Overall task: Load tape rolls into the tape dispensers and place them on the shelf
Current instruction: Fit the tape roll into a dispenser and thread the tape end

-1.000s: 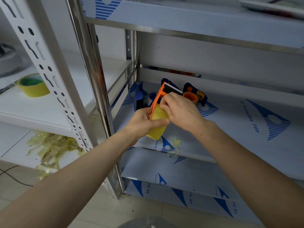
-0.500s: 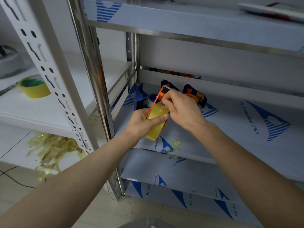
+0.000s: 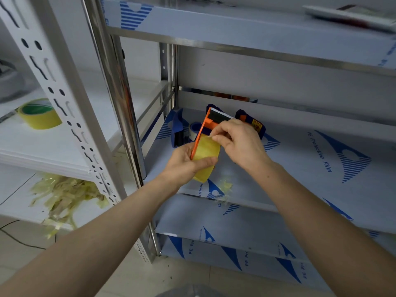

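Gripping the yellow tape roll [image 3: 206, 152] and the orange tape dispenser [image 3: 203, 130] around it with the left hand [image 3: 182, 167], from below and from the left side, thumb curling across the roll. Holding both up in the air, just over the front part of the shelf [image 3: 300, 172]. Pinching the loose tape end [image 3: 209, 137] at the top of the roll with the right hand [image 3: 241, 143], fingertips bending in. Pointing the toothed cutter [image 3: 220, 115] up and away from the grip. Seeing a blue dispenser [image 3: 251, 123] and a roll with a blue middle [image 3: 194, 130] lying on the shelf just behind the hands. Seeing another yellow roll [image 3: 39, 115] sitting far to the left of the grip, on a white shelf [image 3: 32, 146], with yellow tape scraps [image 3: 64, 194] piling below it.
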`<state>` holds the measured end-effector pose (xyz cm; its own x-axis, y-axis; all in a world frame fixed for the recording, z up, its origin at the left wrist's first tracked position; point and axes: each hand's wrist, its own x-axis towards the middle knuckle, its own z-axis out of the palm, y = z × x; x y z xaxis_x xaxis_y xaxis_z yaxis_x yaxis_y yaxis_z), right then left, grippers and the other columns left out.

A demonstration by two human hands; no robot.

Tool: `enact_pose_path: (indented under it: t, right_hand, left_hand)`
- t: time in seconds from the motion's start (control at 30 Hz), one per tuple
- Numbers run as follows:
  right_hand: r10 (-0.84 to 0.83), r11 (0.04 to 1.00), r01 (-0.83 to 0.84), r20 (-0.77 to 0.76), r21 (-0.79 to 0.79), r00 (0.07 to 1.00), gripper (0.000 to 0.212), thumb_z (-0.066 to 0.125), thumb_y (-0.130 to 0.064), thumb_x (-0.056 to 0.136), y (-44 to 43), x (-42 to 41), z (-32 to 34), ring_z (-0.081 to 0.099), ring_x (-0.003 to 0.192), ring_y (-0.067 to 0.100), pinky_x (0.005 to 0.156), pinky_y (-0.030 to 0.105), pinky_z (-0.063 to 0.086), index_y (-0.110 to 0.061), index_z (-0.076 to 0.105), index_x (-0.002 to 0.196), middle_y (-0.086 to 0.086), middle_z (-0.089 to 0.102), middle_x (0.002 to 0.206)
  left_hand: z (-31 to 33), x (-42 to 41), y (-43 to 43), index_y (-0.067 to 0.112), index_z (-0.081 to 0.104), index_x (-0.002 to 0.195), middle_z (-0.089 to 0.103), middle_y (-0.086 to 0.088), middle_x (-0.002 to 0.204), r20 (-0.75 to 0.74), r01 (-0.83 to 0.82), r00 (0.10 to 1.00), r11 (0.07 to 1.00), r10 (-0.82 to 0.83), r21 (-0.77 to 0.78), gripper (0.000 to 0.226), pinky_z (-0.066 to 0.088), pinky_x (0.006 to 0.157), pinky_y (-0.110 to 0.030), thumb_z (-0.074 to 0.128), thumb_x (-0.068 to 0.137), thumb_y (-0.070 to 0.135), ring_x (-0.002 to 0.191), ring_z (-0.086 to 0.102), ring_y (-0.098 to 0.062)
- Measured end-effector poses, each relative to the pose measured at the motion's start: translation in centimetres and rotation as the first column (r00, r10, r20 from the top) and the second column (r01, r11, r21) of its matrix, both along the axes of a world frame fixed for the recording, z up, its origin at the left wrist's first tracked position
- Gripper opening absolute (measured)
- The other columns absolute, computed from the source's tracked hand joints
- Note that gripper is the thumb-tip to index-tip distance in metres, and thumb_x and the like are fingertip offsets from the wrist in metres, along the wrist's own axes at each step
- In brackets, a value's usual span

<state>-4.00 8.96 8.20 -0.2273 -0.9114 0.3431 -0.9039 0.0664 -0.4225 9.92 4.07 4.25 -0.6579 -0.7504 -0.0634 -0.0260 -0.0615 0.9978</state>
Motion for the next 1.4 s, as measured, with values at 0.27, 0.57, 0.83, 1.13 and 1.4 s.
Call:
enact_pose_path:
  t: [0.27,0.57,0.83,1.13,1.4]
  right_hand:
    - [-0.036,0.976,0.063,0.126,-0.211,0.991,0.014,0.056,-0.016,0.092,0.1,0.4,-1.5,0.058,0.096,0.016,0.078,0.025,0.045,-0.010,0.066,0.100,0.006,0.062,0.105]
    - [-0.114,0.910,0.185,0.205,-0.371,0.972,0.015,0.052,-0.017,0.095,-0.5,0.3,-2.5,0.059,0.095,0.015,0.071,0.015,0.046,-0.008,0.061,0.102,0.008,0.059,0.108]
    - [-0.111,0.770,0.153,0.105,-0.619,0.988,0.018,0.055,-0.016,0.090,0.0,-0.2,-3.8,0.063,0.081,0.011,0.064,0.019,0.048,-0.004,0.069,0.092,0.006,0.070,0.089]
    - [-0.146,0.787,0.249,0.222,-0.565,0.964,0.018,0.055,-0.019,0.092,-0.4,-0.5,-2.4,0.062,0.085,0.012,0.069,0.030,0.054,-0.008,0.068,0.096,0.003,0.070,0.093]
    - [-0.228,0.865,0.381,0.421,-0.327,0.878,0.018,0.059,-0.020,0.091,-1.4,-2.6,-1.0,0.065,0.091,0.015,0.079,0.028,0.052,-0.010,0.067,0.102,0.002,0.070,0.098]
  left_hand:
    - [-0.1,-0.3,0.1,0.004,0.066,0.095,0.071,-0.014,0.089,-0.014,-0.071,0.997,0.997,0.071,0.004,0.018,0.057,0.068,-0.027,0.071,0.080,0.013,0.069,0.068,-0.016]
    - [0.6,-1.5,0.7,0.004,0.064,0.095,0.069,-0.022,0.091,-0.063,-0.035,0.997,0.999,0.034,-0.019,0.015,0.057,0.073,-0.037,0.068,0.084,0.013,0.077,0.068,-0.026]
    - [0.3,-2.1,0.8,0.013,0.062,0.081,0.065,0.008,0.065,-0.148,-0.045,0.988,0.996,0.033,-0.081,0.008,0.050,0.055,-0.016,0.068,0.082,0.009,0.058,0.062,-0.002]
    - [-0.6,-2.7,0.8,0.010,0.059,0.073,0.057,-0.002,0.061,-0.053,-0.168,0.985,0.983,0.164,-0.070,0.022,0.046,0.052,-0.024,0.067,0.085,0.027,0.055,0.054,-0.014]
    - [-0.2,-3.0,1.5,0.013,0.064,0.086,0.067,-0.004,0.077,-0.100,-0.063,0.993,0.998,0.060,-0.028,0.009,0.055,0.058,-0.023,0.072,0.080,0.013,0.065,0.064,-0.014]
